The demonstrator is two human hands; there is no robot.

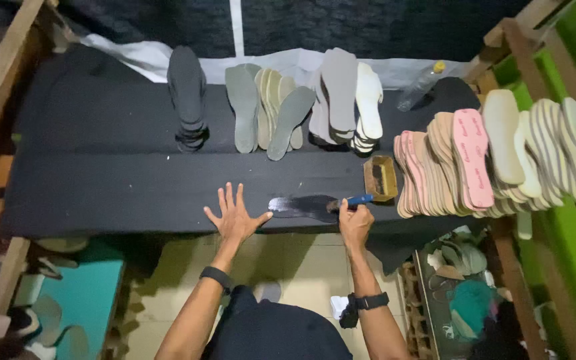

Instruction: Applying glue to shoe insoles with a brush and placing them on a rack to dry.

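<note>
The dark insole (299,205) lies flat on the black-covered table (101,180), close to its near edge, between the person's two hands. Its long axis runs left to right, roughly parallel to that edge. Its surface looks wet and shiny.

The left hand (235,217) rests palm down on the table just left of the insole, fingers (229,197) spread and released, grasping nothing. The thumb points toward the insole's left end and stands just beside it; whether it touches cannot be told.

The right hand (355,223) is clenched around a blue-handled brush (349,201). The brush head appears to meet the right end of the insole, so the insole lies to the left of the right hand, in line with the handle. The right hand is thus the one engaged with the insole; the left merely flanks it.

A small open container (381,177) stands on the table just beyond and to the right of the brush.

Farther back on the table, well apart from the hands, stand rows of grey and pale insoles (281,107). At the right, a rack of pink and tan insoles (461,160) stands beside the container. A clear plastic bottle (421,85) lies at the rear right.
</note>
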